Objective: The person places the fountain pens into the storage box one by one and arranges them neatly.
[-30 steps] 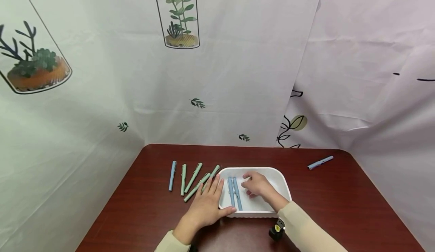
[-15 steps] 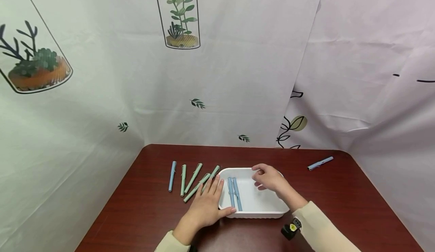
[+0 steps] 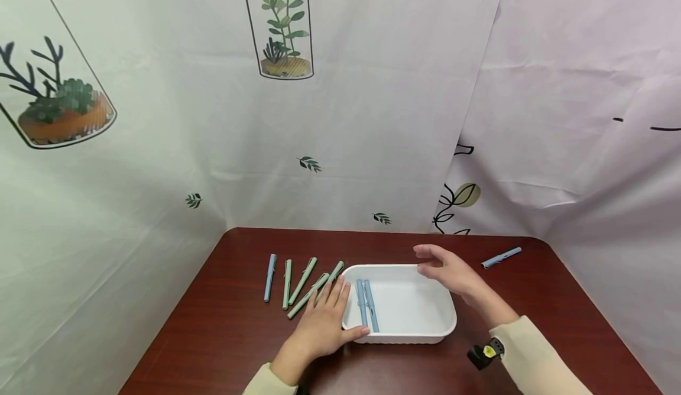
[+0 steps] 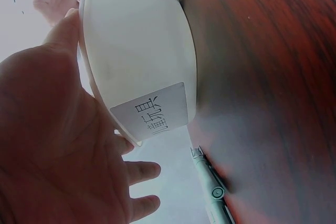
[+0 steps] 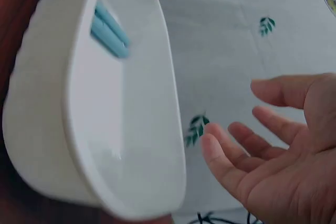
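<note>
A white plastic tray [image 3: 409, 338] stands on the table with two blue pens [image 3: 370, 306] lying side by side at its left. My left hand [image 3: 323, 319] rests on the tray's left rim, fingers spread and thumb along the front edge. In the left wrist view a label [image 4: 152, 111] shows on the tray's outer wall. My right hand [image 3: 446, 269] hovers over the tray's far right corner, holding nothing, its fingers loosely bent in the right wrist view. Left of the tray lie several green pens [image 3: 302, 281], one partly behind my left fingers.
A blue pen [image 3: 269, 278] lies at the far left of the group. Another blue pen [image 3: 501, 257] lies near the table's back right corner. Patterned white cloth [image 3: 340, 117] hangs behind the dark red wooden table [image 3: 213, 336].
My right hand has moved from above the inside of the tray rightward and away from me, to its far right corner. My left hand and the pens have stayed put.
</note>
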Demonstrator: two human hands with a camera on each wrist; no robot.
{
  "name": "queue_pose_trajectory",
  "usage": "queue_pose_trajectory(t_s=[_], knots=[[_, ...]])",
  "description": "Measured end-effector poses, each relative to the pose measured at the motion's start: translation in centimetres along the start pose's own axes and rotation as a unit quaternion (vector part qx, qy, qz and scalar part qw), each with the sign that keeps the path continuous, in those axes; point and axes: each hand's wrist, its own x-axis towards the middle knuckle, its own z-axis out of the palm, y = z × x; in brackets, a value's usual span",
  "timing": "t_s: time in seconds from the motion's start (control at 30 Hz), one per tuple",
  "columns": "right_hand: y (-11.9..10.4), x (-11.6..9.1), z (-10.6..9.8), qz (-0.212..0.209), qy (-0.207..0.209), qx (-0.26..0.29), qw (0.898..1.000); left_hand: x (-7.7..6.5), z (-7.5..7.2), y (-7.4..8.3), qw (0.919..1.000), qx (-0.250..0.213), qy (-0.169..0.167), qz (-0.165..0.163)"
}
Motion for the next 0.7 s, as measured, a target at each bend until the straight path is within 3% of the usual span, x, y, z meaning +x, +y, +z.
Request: queue_pose_trajectory(t_s=[0.4,0.7], knots=[[2.6,-0.3,-4.3,-0.044,-0.006,-0.02,0.999,0.1,0.2,-0.2,1.0,0.002,0.003,-0.001],[4.9,-0.4,-6.8,-0.079,0.007,-0.089,0.993,0.0,0.0,0.0,1.0,0.003,0.002,-0.001]])
